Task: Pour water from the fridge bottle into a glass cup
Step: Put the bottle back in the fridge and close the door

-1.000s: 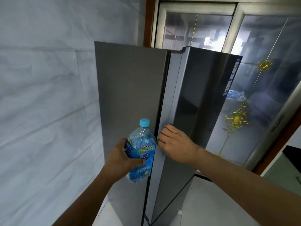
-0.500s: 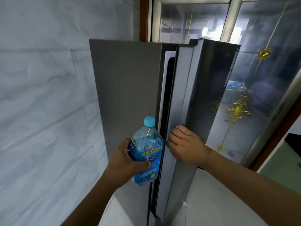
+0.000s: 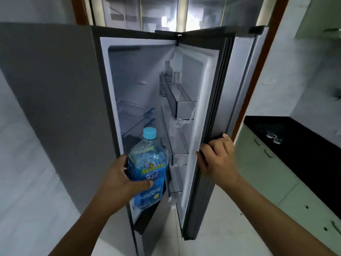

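Black countertop bearing two glass cups, top fridge door bin holding a clear bottle

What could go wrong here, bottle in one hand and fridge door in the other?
The large clear plastic bottle with blue label and cap is held by the left hand alone, so it might slip. The right hand curls its fingers round the edge of the grey fridge door; they could get pinched if it swings shut.
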Tool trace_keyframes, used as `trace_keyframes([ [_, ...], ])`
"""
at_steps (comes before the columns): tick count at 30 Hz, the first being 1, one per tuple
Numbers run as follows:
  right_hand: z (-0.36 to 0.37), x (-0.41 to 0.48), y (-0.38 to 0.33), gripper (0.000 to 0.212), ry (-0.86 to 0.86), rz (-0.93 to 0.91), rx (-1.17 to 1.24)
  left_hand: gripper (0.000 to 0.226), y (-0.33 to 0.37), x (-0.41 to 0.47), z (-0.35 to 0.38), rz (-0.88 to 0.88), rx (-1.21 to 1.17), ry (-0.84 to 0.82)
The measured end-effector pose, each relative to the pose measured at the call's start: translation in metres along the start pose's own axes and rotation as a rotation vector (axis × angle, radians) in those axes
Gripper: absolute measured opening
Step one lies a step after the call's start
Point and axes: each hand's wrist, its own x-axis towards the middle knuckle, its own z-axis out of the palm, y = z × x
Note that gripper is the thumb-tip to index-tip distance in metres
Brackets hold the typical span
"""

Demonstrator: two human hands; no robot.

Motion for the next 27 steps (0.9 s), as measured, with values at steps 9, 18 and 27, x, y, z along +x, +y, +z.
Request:
trace_keyframes([
  [9, -0.020, -0.035, 0.098, 0.053, -0.056, 0.405, -0.045, 0.067, 0.014, 0.028, 0.074, 0.009, 0.027, -0.101],
  [18, 0.006, -0.016, 0.184, 0.079, 0.003, 0.539, 0.370, 0.064, 0.035, 0.073, 0.149, -0.044, 0.063, -0.060],
  [27, 0.057, -0.010, 0.277, 0.092, 0.045, 0.748, 0.604, 0.064, 0.052, 0.125, 0.227, -0.078, 0.097, 0.058],
])
